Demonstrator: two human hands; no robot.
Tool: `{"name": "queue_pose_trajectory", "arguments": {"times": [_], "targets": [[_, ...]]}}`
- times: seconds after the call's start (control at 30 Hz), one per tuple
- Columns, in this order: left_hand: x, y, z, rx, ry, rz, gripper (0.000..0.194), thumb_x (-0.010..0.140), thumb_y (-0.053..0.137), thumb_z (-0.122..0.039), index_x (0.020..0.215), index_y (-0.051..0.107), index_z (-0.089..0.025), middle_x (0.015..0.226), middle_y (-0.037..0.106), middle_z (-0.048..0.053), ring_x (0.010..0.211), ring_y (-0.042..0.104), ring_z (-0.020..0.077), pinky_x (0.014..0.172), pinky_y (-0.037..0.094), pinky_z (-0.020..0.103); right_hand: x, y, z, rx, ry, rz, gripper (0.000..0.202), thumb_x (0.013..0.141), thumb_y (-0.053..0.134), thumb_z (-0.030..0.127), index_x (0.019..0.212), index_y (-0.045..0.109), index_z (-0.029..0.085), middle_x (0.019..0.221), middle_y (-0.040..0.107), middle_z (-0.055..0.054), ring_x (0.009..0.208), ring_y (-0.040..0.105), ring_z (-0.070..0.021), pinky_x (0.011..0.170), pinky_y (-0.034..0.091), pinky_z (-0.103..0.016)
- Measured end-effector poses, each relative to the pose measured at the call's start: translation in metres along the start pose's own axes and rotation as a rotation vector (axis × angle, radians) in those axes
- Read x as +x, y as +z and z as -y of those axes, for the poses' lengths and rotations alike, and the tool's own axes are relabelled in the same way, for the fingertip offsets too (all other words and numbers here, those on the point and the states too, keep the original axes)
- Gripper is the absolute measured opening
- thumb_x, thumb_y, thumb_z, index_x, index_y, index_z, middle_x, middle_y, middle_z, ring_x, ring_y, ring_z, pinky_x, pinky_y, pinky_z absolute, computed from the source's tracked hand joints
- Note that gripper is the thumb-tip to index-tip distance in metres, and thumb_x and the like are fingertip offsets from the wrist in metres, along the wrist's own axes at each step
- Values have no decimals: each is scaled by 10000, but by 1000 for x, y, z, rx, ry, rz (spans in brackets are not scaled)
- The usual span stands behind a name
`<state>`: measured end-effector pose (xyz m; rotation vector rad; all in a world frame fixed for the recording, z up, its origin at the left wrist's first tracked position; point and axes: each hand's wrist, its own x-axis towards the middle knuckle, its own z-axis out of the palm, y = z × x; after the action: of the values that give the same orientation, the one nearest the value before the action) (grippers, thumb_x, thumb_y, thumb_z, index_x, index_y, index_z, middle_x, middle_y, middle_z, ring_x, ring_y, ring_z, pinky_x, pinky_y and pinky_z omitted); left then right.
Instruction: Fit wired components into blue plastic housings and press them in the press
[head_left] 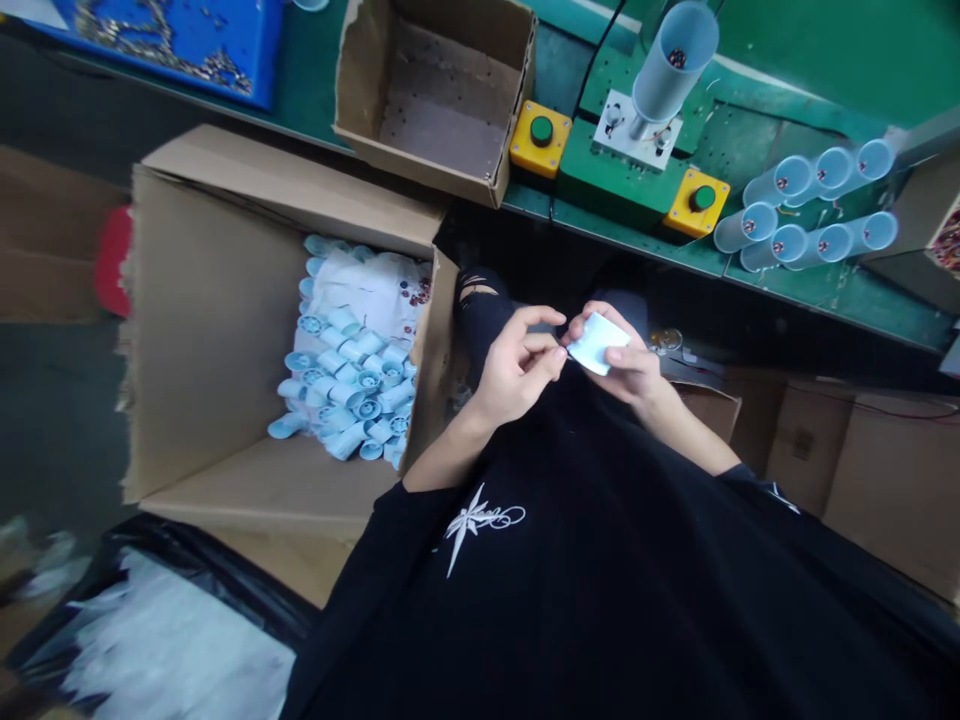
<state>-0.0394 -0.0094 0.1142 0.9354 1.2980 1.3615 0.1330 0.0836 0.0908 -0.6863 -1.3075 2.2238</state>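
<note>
A short light-blue plastic cup (596,342) is gripped between the thumb and fingers of my right hand (634,368), above my lap. My left hand (517,372) is closed in a pinch at the cup's left end. Something small and dark shows at those fingertips, too small to make out. To the left, a large open cardboard box (225,340) holds many similar light-blue cups (349,375), some with round parts visible inside. A white sheet (356,290) lies among them, with small reddish pieces near its right side.
Along the green bench (832,290) stand an open cardboard box (450,100), two yellow button boxes (540,140) and a green fixture (611,185) bearing a tall blue cylinder (679,65). Several blue tubes (832,245) stand right. A blue tray (259,60) holds metal parts.
</note>
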Motion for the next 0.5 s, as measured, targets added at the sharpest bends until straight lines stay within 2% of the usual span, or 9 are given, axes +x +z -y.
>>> {"name": "queue_pose_trajectory", "arguments": {"times": [0.1, 0.17, 0.23, 0.3, 0.33, 0.37, 0.43, 0.47, 0.5], "targets": [[-1, -4, -1, 11, 15, -29, 367, 986, 701, -491, 1208, 550, -241, 662, 541, -78, 559, 586, 107, 570, 453, 262, -5, -10, 3, -86, -57, 150, 779, 628, 906, 713, 1123, 503, 265, 1067, 692, -88, 978, 705, -280, 867, 625, -474], [1, -8, 2, -10, 28, -68, 369, 983, 707, -487, 1208, 543, -245, 659, 525, -87, 557, 584, 103, 582, 463, 256, -5, -10, 8, -201, -122, 139, 706, 703, 898, 663, 1145, 509, 272, 1156, 677, -92, 1049, 703, -271, 900, 619, -452], [4, -11, 3, -4, 31, -76, 373, 992, 698, -463, 1256, 548, -246, 664, 549, -83, 566, 590, 106, 600, 475, 256, -2, -9, 15, -412, -157, 194, 606, 801, 857, 605, 1196, 542, 271, 1207, 669, -91, 1094, 698, -261, 941, 610, -453], [5, -14, 5, 47, 5, 8, 457, 979, 720, -425, 1363, 550, -244, 724, 635, -53, 617, 625, 119, 634, 498, 262, 2, -16, 22, -688, -203, 266, 533, 840, 843, 559, 1218, 609, 264, 1186, 693, -96, 1077, 700, -263, 945, 604, -463], [5, -17, 7, 89, -12, 73, 541, 953, 753, -406, 1425, 540, -247, 788, 689, -31, 653, 643, 124, 654, 511, 264, 4, -26, 25, -824, -260, 228, 520, 836, 851, 553, 1214, 648, 261, 1174, 709, -108, 1070, 700, -275, 945, 596, -475], [5, -21, 10, 136, -26, 131, 630, 923, 789, -390, 1479, 527, -255, 868, 733, -9, 689, 658, 128, 677, 523, 264, 6, -41, 27, -943, -342, 127, 522, 816, 869, 560, 1200, 685, 257, 1154, 726, -125, 1059, 703, -291, 941, 585, -488], [3, -39, 25, 225, -51, 150, 706, 898, 813, -384, 1530, 522, -265, 1008, 773, 24, 767, 681, 134, 742, 547, 267, 9, -84, 27, -1128, -532, -239, 589, 721, 940, 583, 1154, 747, 234, 1114, 753, -182, 1051, 709, -336, 937, 545, -524], [2, -54, 36, 263, -58, 79, 663, 918, 790, -399, 1517, 545, -256, 1036, 777, 34, 797, 690, 137, 772, 554, 268, 10, -110, 25, -1182, -597, -405, 643, 655, 969, 612, 1120, 769, 215, 1059, 762, -200, 1008, 719, -346, 910, 524, -540], [0, -74, 49, 303, -66, -41, 582, 953, 746, -418, 1481, 582, -238, 1038, 778, 43, 828, 699, 144, 802, 559, 273, 11, -138, 23, -1204, -633, -607, 722, 604, 979, 650, 1126, 776, 194, 1045, 762, -219, 996, 721, -362, 899, 498, -567]]}}
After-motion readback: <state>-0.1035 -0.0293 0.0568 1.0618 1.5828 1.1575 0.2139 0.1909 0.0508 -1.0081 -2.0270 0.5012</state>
